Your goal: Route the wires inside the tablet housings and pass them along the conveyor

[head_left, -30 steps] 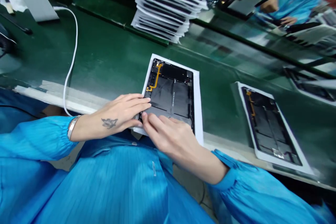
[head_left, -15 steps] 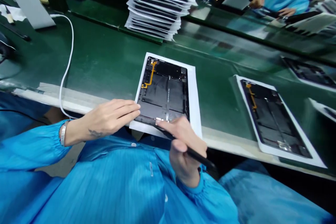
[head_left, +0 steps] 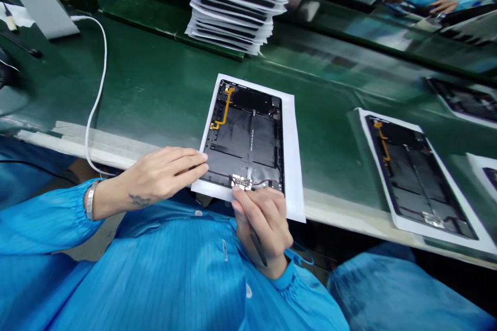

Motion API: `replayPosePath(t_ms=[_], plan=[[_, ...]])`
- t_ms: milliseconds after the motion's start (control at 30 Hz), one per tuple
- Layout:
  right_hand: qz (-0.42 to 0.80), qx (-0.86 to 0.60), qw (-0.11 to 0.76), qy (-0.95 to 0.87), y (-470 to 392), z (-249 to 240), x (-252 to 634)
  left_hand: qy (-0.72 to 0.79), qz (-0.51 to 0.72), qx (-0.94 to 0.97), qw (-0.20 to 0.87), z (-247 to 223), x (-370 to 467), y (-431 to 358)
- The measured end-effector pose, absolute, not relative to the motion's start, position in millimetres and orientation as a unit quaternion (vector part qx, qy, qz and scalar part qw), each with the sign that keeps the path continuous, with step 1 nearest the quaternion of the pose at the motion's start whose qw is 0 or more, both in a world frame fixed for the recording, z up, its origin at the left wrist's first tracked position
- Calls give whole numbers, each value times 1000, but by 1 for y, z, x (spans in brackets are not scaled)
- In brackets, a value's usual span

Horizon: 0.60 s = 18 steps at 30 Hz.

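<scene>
An opened tablet (head_left: 233,139) lies on a white sheet (head_left: 294,165) at the bench's front edge, its black inside facing up. An orange flex cable (head_left: 226,108) runs down its upper left, and a small circuit board (head_left: 242,182) sits at its lower edge. My left hand (head_left: 165,176) lies with fingers stretched out, fingertips on the tablet's lower left edge. Just below the circuit board, my right hand (head_left: 264,225) is closed around a slim black tool (head_left: 258,249). Its fingers hide most of the tool, including the tip.
A tall stack of panels and white sheets (head_left: 240,8) stands behind the tablet. Another opened tablet (head_left: 421,176) lies on a sheet to the right, with more beyond. A white cable (head_left: 101,83) curves at left. Across the bench, a co-worker's hand (head_left: 444,6) shows.
My right hand has turned and drawn its fingers together below the circuit board, uncovering the board. The black tool now shows only partly below the fingers. My left hand stays on the tablet's edge.
</scene>
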State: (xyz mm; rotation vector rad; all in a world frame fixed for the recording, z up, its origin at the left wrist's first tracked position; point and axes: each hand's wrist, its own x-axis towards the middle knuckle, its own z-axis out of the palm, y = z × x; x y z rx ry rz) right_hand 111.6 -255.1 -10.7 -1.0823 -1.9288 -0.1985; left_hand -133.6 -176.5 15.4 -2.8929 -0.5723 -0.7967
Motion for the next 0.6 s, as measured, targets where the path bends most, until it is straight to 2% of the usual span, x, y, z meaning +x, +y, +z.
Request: replayPosePath(t_ms=[133,367,600], plan=[[-27,-429,461,-777,-256,1,119,-205,-207,-955,52,24,-128,-178],[249,-453,479,-710,-218,35,102,-222,-115,-964,84,39,-109,-181],[260,-444,447,-731,-211,33,97,-217,-110,-965,101,35,-109,-183]])
